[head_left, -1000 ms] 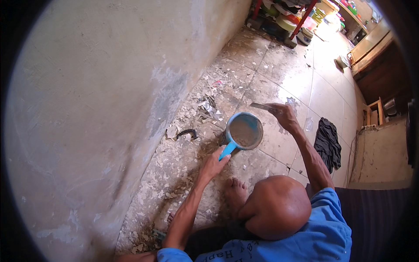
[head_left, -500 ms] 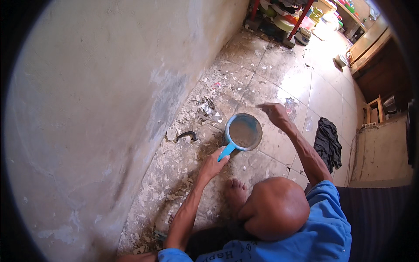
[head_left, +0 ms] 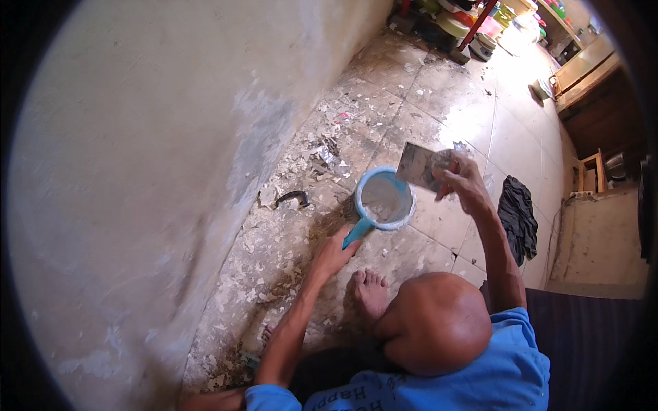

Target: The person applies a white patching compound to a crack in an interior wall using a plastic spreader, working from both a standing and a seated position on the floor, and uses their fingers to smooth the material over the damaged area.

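My left hand [head_left: 334, 250] is wrapped round the handle of a blue dipper [head_left: 358, 234], whose round bowl is above the floor or on it; I cannot tell which. Greyish paste coats the inside of the bowl. In my right hand [head_left: 467, 183] is a putty knife [head_left: 419, 166] with a wide, smeared, rectangular blade and an orange-red grip. Its blade is over the bowl's right rim, face turned up to view; whether it touches the rim is unclear. My fingers hide most of the grip.
A peeling plaster wall [head_left: 157, 137] rises on the left, with paint flakes along its foot. A dark curved piece [head_left: 293, 198] lies beside the dipper. Crumpled black cloth [head_left: 517, 218] is on the tiles at right. A cluttered red-legged rack [head_left: 478, 31] stands far back.
My right hand has moved right and a little down, turning the putty knife so that its broad blade shows. The dipper has tilted slightly; my left hand keeps its grip.
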`<state>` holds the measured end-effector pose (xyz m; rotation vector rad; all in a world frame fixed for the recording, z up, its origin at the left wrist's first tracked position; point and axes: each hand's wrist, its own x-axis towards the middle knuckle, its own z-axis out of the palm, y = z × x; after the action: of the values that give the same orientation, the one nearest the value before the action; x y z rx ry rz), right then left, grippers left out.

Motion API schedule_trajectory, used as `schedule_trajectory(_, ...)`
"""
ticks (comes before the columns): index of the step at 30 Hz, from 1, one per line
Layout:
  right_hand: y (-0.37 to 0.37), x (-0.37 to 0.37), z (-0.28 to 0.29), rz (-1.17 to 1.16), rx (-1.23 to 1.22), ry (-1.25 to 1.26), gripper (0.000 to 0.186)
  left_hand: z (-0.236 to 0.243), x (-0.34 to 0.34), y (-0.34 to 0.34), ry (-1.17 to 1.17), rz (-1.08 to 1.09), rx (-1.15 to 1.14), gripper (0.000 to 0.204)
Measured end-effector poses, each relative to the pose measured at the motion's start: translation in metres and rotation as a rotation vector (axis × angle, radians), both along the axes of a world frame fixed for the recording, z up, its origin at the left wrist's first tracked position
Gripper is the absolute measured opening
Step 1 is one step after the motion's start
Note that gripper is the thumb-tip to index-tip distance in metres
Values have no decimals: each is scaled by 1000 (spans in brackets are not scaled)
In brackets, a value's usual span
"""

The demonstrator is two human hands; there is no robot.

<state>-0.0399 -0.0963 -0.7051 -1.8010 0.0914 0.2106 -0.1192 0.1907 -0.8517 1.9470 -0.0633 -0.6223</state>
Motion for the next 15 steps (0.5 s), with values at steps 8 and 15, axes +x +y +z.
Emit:
schedule_trajectory(8,3,-25,-13,-95,427,169,39,-6,-9,-3,-148,17,7,45)
schedule_trajectory(15,11,-29,-13,-101,459,181,38,-8,-9,-3,-151,39,-25,47)
